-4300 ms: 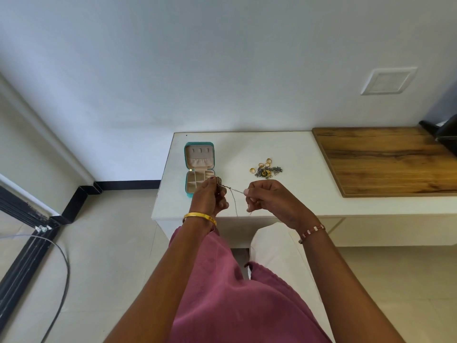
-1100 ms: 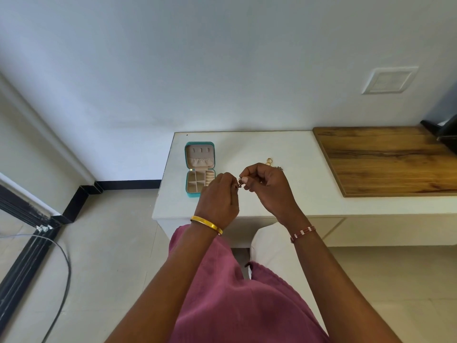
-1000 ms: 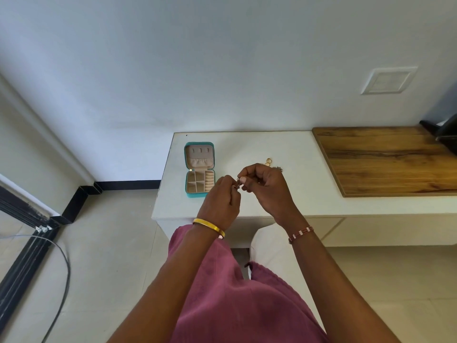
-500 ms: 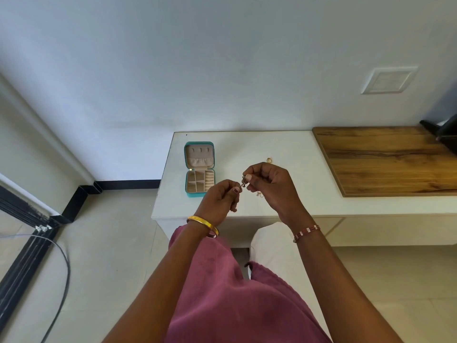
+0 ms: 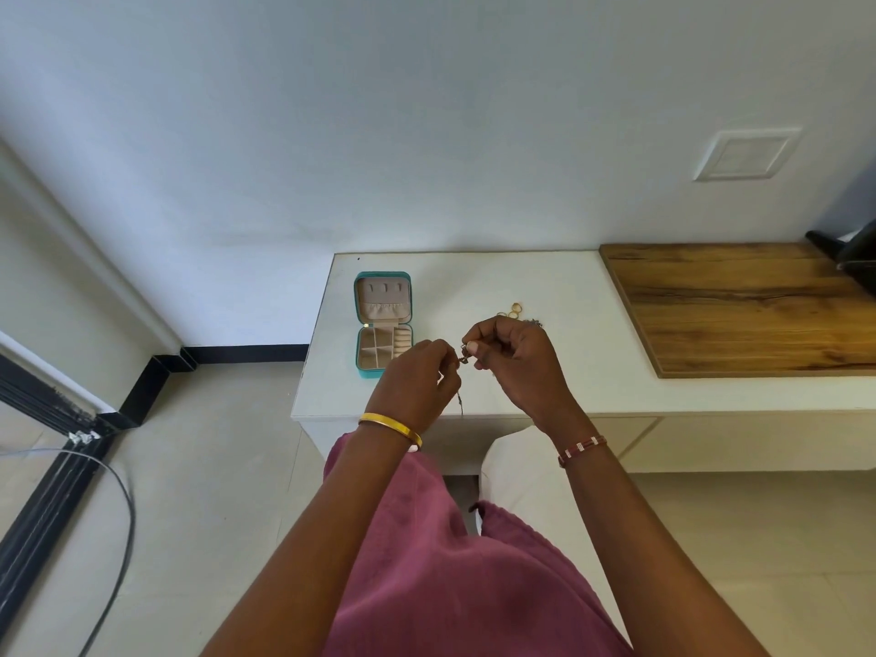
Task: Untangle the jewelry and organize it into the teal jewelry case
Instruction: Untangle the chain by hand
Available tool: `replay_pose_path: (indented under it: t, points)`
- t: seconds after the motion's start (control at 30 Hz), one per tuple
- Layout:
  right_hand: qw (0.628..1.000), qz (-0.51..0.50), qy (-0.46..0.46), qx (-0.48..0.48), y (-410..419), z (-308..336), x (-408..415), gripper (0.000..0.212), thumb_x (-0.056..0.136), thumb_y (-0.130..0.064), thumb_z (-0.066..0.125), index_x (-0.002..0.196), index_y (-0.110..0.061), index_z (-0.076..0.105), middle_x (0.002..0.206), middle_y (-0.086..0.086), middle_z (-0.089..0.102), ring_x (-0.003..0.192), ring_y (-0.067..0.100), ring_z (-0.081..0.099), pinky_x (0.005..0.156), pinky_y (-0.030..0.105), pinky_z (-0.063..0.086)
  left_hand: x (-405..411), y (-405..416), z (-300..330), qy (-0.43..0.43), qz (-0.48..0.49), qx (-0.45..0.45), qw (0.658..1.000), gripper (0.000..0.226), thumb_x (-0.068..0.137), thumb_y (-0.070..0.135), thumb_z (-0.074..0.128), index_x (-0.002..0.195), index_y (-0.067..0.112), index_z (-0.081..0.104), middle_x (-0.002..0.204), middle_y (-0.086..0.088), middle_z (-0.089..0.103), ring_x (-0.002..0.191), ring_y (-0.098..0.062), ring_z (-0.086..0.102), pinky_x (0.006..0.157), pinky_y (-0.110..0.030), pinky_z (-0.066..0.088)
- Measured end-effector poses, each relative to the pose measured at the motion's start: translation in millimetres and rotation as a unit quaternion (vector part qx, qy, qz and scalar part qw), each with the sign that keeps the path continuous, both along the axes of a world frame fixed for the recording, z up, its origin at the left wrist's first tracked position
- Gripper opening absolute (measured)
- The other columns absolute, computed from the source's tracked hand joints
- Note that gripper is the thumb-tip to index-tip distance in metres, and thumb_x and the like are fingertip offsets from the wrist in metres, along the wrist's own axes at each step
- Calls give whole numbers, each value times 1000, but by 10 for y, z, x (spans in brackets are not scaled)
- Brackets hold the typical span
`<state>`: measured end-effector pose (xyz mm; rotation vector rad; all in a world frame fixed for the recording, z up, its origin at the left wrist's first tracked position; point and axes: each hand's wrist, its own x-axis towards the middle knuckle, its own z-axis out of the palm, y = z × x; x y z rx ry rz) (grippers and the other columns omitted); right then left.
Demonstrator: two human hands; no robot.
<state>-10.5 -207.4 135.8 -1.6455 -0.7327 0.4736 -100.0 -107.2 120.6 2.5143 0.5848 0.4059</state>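
Above the table [image 5: 474, 277], hands pinch what looks like a chain [image 5: 460, 404]

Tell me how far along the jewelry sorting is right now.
Early. The teal jewelry case lies open on the white table, and no jewelry shows in its compartments. In hand: the left hand and right hand pinch a thin chain, one end dangling below. Left: gold rings and more jewelry, partly hidden behind the right hand, wait on the table.
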Motion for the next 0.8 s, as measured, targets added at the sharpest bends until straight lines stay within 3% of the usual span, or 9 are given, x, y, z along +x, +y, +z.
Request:
replay_pose_path:
  t: [0.2,0.4,0.47,0.57,0.7,0.8]
  points:
    - [1000,-7,4,25,15,-29,-15,28,84,8,55,74,-18,60,72,-3,61,60,-1,55,61,13,48,15,5,32,23,18,23,999,17,88,16,51,99,6,60,98,-12,65,86,-27,60,82,-38,51]
    - [1000,-16,13,17,23,-62,-47,28,85,7,55,74,-19,60,73,-2,61,63,3,56,60,12,47,48,10,94,69,23,44,996,22,87,19,50,98,7,65,96,-10,67,88,-25,61,82,-34,51]
    - [999,-23,28,24,0,-50,-28,21,85,7,54,78,-12,61,72,-1,61,58,-1,56,58,10,46,37,16,100,48,11,-54,997,20,85,15,51,90,5,68,87,-10,69,82,-24,61,79,-32,50]
    - [999,-24,41,27,-42,-26,12,16,86,5,55,81,-8,62,72,0,62,56,-2,56,59,12,47,-13,28,123,7,1,-298,955,22,87,10,48,70,12,63,68,-2,66,70,-19,63,82,-37,52]
    - [999,-17,36,20,-38,-12,-9,13,87,4,54,85,-5,62,73,0,62,55,-3,55,58,10,45,-37,36,82,7,-31,-287,957,24,87,6,48,68,18,56,65,1,61,64,-15,60,78,-35,53]
    - [999,-24,42,24,-39,-6,-12,12,86,4,55,86,-5,63,73,0,62,55,-2,55,59,10,46,-22,27,86,-4,-42,-256,966,19,86,4,48,73,15,56,64,3,58,58,-8,57,67,-21,51]
